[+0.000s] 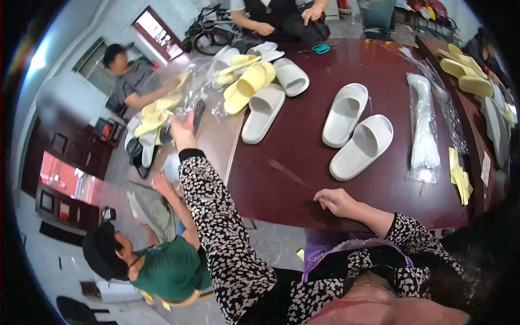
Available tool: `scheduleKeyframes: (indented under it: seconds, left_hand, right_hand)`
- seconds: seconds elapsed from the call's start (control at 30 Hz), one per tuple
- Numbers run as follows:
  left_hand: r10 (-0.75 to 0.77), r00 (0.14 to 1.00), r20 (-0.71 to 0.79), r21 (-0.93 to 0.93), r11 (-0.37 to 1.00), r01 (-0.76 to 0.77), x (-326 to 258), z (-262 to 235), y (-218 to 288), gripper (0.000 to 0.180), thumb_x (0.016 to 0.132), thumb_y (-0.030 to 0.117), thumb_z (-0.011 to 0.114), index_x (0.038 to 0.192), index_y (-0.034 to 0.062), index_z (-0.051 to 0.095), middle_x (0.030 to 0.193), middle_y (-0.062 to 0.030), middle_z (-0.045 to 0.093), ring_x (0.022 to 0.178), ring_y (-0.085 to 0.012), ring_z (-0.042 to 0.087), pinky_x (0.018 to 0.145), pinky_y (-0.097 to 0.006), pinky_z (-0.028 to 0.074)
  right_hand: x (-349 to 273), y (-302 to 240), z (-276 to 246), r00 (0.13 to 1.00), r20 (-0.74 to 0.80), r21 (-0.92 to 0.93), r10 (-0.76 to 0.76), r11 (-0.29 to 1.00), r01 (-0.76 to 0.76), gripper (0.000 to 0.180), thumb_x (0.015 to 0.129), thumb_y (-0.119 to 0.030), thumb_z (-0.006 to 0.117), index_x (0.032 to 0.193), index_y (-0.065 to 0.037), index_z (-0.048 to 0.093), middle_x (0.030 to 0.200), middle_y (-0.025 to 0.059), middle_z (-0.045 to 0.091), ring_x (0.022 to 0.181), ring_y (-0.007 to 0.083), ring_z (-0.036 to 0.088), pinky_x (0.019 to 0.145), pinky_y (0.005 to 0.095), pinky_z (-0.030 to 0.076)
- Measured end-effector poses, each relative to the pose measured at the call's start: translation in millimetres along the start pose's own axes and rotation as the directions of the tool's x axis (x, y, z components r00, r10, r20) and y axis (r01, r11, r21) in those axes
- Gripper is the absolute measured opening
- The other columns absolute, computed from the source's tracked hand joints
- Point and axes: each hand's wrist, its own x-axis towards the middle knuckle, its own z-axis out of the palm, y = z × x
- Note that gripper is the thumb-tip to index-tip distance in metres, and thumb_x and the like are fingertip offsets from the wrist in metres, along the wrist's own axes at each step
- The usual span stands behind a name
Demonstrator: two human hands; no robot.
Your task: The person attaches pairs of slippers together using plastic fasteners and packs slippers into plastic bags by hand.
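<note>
My left arm stretches out to the far left, and my left hand [183, 130] is open, thumb apart from the fingers, beside yellow slippers [153, 117] and a crumpled clear plastic bag [201, 86]. Close to the near table edge, my right hand [338, 203] rests with its fingers curled in and nothing visible in them. A thin clear plastic strip [287, 171] lies just left of it. Beyond, a pair of pale grey slippers [362, 149] sits on the dark red table [271, 200]. Another grey slipper [264, 112] lies against the yellow slippers [249, 86] piled at the far left.
Clear bags [425, 127] and yellow paper slips [459, 177] lie on the right. Teal scissors [322, 49] lie at the far edge. More slippers [468, 70] stand along the right-hand ledge. A person in green [170, 268] and another in grey [130, 81] sit left; someone stands opposite.
</note>
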Motion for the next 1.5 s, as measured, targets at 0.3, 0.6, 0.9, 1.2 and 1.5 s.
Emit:
scheduleKeyframes:
  seconds: [0.3,0.6,0.9,1.2,1.5]
  left_hand:
    - [-0.029,0.955,0.295,0.443,0.890,-0.110,39,-90,-25,0.077,0.084,0.028,0.062,0.139,0.0009,0.014,0.140,-0.0254,0.023,0.124,-0.0323,0.039,0.090,-0.044,0.046]
    - [-0.320,0.939,0.125,0.289,0.917,0.274,-79,0,-76,0.055,0.089,0.022,0.050,0.134,0.0001,0.027,0.131,-0.0228,0.036,0.116,-0.0399,0.042,0.088,-0.048,0.045]
    - [-0.302,0.876,0.376,0.505,0.859,0.079,-286,82,-145,0.035,0.088,0.013,0.054,0.118,-0.0033,0.046,0.102,-0.0160,0.060,0.088,-0.0240,0.060,0.074,-0.033,0.051]
    - [-0.382,0.751,0.539,0.605,0.795,-0.031,-376,108,-187,0.028,0.089,0.009,0.054,0.113,-0.0032,0.051,0.107,-0.0130,0.058,0.092,-0.0153,0.057,0.075,-0.025,0.047]
    - [-0.003,0.387,0.922,0.366,0.327,-0.871,-398,92,-219,0.032,0.087,0.013,0.057,0.114,-0.0039,0.051,0.119,-0.0164,0.048,0.108,-0.0235,0.050,0.086,-0.034,0.045]
  right_hand:
    - [9,-14,-8,0.988,0.146,0.050,-0.050,0.998,0.043,0.015,0.089,-0.009,0.050,0.099,-0.002,0.058,0.066,0.0126,0.058,0.060,0.0227,0.060,0.059,0.0342,0.048]
    - [11,7,-44,0.997,0.061,0.169,-0.043,0.985,0.032,0.016,0.089,-0.013,0.050,0.096,-0.001,0.059,0.067,0.0106,0.060,0.062,0.0188,0.060,0.060,0.0328,0.048]
    - [-1,26,-68,1.000,0.002,0.296,-0.012,0.955,0.010,0.022,0.090,-0.017,0.047,0.090,0.001,0.060,0.067,0.0078,0.059,0.062,0.0145,0.057,0.061,0.0288,0.047]
    - [19,30,-73,0.978,-0.206,0.361,0.038,0.932,0.039,0.023,0.092,-0.016,0.045,0.087,0.002,0.058,0.066,0.0054,0.056,0.061,0.0125,0.053,0.059,0.0280,0.044]
    - [12,16,-105,0.953,-0.303,0.369,-0.019,0.919,0.136,0.023,0.093,-0.015,0.045,0.088,0.003,0.058,0.071,0.0070,0.058,0.065,0.0127,0.056,0.061,0.0286,0.046]
